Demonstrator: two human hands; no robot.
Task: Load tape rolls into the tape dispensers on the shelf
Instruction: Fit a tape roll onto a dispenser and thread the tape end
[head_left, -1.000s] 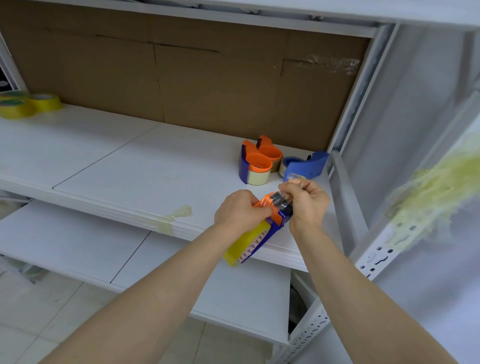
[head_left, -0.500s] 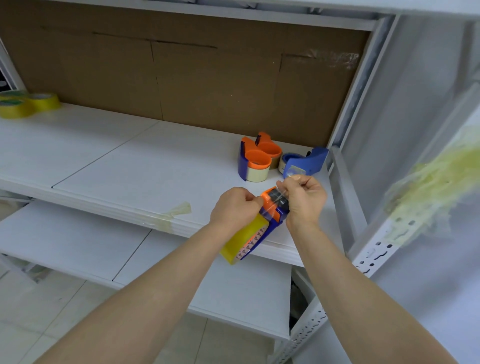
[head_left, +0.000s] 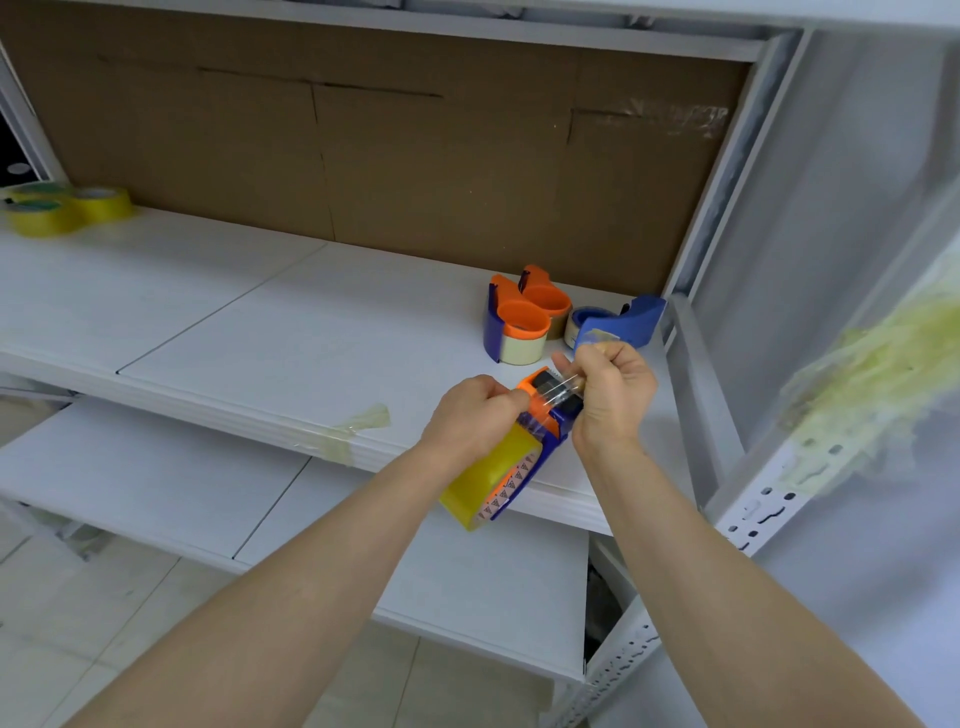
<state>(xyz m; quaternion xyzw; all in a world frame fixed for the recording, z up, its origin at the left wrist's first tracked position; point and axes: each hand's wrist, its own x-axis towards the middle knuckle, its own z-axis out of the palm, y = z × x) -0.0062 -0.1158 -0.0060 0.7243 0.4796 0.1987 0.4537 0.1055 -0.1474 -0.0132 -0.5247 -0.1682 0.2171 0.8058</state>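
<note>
We hold a blue and orange dispenser (head_left: 563, 415) in the air just before the front edge of the white shelf (head_left: 260, 322). It is tilted, with its head up toward the shelf. A yellow roll (head_left: 483, 483) sits in it, and a printed orange core shows at the roll's side. Our left hand (head_left: 475, 421) curls round the dispenser's body just above the roll. Our right hand (head_left: 613, 395) pinches the tape end (head_left: 561, 385), a clear strip drawn across the dispenser's head.

On the shelf behind, near the right post, stand two orange dispensers (head_left: 519, 325) touching each other, each holding a pale roll. Just beside them is a blue dispenser (head_left: 631, 319) with a pale roll on a blue core. At the far left lie spare yellow rolls (head_left: 98, 205). A stuck strip (head_left: 363, 420) of tape clings to the shelf's front edge.
</note>
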